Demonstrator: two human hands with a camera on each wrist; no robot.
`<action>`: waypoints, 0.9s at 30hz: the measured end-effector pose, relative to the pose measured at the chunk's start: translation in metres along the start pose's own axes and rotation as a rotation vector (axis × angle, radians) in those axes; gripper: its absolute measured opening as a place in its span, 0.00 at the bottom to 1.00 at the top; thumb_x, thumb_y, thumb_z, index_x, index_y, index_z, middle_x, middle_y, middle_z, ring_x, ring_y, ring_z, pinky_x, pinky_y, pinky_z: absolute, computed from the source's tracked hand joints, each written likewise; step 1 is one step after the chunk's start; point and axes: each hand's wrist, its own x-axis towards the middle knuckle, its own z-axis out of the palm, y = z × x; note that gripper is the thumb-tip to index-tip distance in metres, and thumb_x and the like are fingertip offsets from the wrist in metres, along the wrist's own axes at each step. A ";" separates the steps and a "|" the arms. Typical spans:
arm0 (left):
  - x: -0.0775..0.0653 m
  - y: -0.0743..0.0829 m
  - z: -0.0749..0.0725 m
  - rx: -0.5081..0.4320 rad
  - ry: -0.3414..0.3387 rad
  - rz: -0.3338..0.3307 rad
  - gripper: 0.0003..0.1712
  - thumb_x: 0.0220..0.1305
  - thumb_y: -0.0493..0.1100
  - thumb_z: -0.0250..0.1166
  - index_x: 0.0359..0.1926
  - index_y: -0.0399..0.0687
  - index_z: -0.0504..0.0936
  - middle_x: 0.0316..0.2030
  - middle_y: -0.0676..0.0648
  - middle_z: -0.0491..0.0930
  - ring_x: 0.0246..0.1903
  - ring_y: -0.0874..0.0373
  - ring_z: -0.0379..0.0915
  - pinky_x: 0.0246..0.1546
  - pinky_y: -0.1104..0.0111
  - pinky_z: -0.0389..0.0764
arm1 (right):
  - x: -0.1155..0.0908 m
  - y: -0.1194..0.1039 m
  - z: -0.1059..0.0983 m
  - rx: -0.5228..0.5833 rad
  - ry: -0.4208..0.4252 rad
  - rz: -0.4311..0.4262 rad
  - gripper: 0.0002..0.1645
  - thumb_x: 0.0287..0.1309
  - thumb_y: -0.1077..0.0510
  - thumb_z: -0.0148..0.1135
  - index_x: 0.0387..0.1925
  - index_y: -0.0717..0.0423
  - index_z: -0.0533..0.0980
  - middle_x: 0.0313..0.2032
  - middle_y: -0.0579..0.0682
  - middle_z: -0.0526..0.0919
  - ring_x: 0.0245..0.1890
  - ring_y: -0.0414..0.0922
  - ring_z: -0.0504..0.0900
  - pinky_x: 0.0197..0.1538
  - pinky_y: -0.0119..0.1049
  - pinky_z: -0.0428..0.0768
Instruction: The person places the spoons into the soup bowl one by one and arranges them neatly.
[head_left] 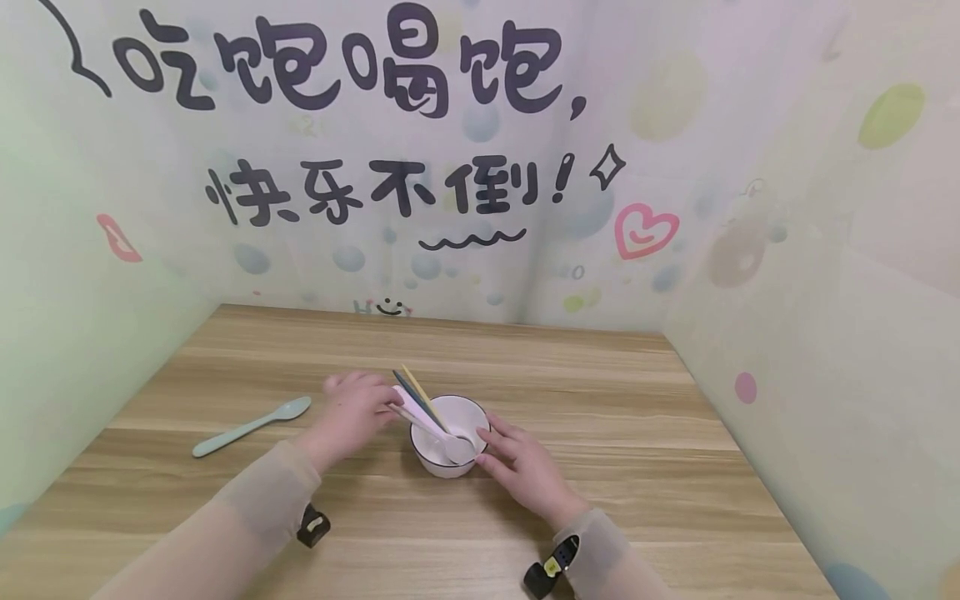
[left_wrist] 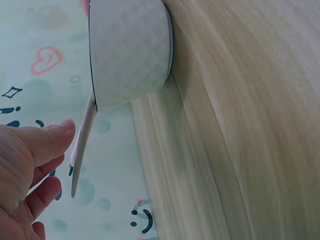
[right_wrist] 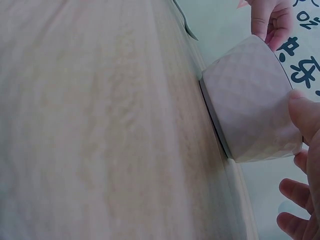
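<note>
A white bowl (head_left: 442,468) with a dark rim stands on the table. Inside lean several slim utensils: a white spoon (head_left: 458,450), a pale pink handle (head_left: 414,406), a dark blue handle (head_left: 408,388) and a yellow handle (head_left: 416,382). My left hand (head_left: 356,412) is at the handle ends over the bowl's left side. In the left wrist view its thumb (left_wrist: 57,135) and loosely bent fingers stay apart, beside a thin handle (left_wrist: 82,145). My right hand (head_left: 528,471) holds the bowl's right side, with the thumb (right_wrist: 300,107) against the faceted wall.
A light blue spoon (head_left: 251,427) lies on the wooden table (head_left: 600,375), left of my left hand. Printed walls (head_left: 450,275) border the table at the back and on both sides. Each wrist wears a small black camera (head_left: 313,525).
</note>
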 end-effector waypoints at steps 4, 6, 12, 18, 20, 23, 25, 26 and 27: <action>-0.004 -0.005 -0.003 -0.025 -0.014 -0.060 0.08 0.53 0.47 0.72 0.36 0.57 0.86 0.40 0.53 0.81 0.48 0.47 0.72 0.47 0.48 0.59 | 0.000 0.000 0.000 0.000 -0.001 0.001 0.28 0.63 0.42 0.60 0.60 0.51 0.75 0.67 0.53 0.67 0.65 0.51 0.68 0.62 0.49 0.67; -0.006 -0.007 -0.004 -0.055 -0.010 -0.084 0.08 0.54 0.48 0.72 0.37 0.57 0.86 0.40 0.53 0.82 0.47 0.47 0.72 0.46 0.48 0.59 | 0.000 0.000 0.000 -0.002 -0.001 0.003 0.28 0.63 0.42 0.59 0.60 0.50 0.75 0.67 0.52 0.67 0.65 0.51 0.68 0.62 0.49 0.67; -0.015 -0.018 -0.011 -0.131 0.005 -0.152 0.10 0.55 0.45 0.72 0.40 0.53 0.86 0.38 0.52 0.82 0.46 0.46 0.73 0.45 0.48 0.59 | 0.000 0.000 0.000 -0.011 -0.004 0.007 0.28 0.63 0.41 0.59 0.60 0.50 0.75 0.67 0.52 0.67 0.65 0.51 0.68 0.62 0.49 0.67; -0.026 -0.033 -0.014 -0.198 -0.006 -0.217 0.12 0.59 0.46 0.69 0.42 0.48 0.85 0.40 0.49 0.82 0.48 0.42 0.74 0.48 0.44 0.63 | 0.000 -0.001 0.000 -0.012 -0.006 0.009 0.28 0.63 0.42 0.60 0.60 0.50 0.75 0.67 0.52 0.67 0.65 0.51 0.68 0.62 0.49 0.67; -0.030 -0.038 -0.014 -0.230 -0.012 -0.246 0.12 0.60 0.46 0.68 0.43 0.46 0.85 0.41 0.46 0.82 0.48 0.42 0.74 0.49 0.45 0.66 | 0.000 -0.001 0.000 -0.011 -0.007 0.010 0.28 0.63 0.42 0.60 0.60 0.50 0.75 0.67 0.52 0.67 0.65 0.51 0.68 0.62 0.49 0.67; -0.036 -0.044 -0.015 -0.271 -0.018 -0.291 0.13 0.61 0.44 0.67 0.45 0.43 0.84 0.43 0.43 0.82 0.47 0.41 0.75 0.47 0.46 0.72 | 0.000 -0.002 -0.001 -0.010 -0.009 0.011 0.28 0.63 0.42 0.60 0.60 0.50 0.75 0.67 0.52 0.67 0.65 0.51 0.68 0.62 0.49 0.67; -0.040 -0.047 -0.017 -0.301 -0.034 -0.330 0.15 0.63 0.45 0.66 0.46 0.41 0.83 0.45 0.41 0.81 0.48 0.40 0.75 0.47 0.46 0.72 | 0.000 -0.002 -0.001 -0.008 -0.009 0.012 0.28 0.63 0.42 0.60 0.60 0.50 0.75 0.67 0.52 0.67 0.65 0.51 0.68 0.62 0.49 0.67; -0.042 -0.049 -0.019 -0.319 -0.043 -0.348 0.16 0.63 0.45 0.65 0.47 0.41 0.83 0.46 0.40 0.81 0.49 0.40 0.74 0.48 0.46 0.72 | 0.000 -0.003 -0.001 -0.007 -0.010 0.013 0.28 0.63 0.43 0.60 0.60 0.51 0.75 0.67 0.52 0.67 0.65 0.52 0.68 0.62 0.49 0.67; -0.044 -0.051 -0.020 -0.335 -0.053 -0.368 0.17 0.64 0.46 0.64 0.49 0.40 0.82 0.47 0.40 0.80 0.50 0.40 0.73 0.49 0.46 0.71 | 0.000 -0.003 -0.001 -0.006 -0.010 0.013 0.28 0.63 0.43 0.60 0.60 0.51 0.75 0.67 0.53 0.67 0.65 0.52 0.68 0.62 0.50 0.67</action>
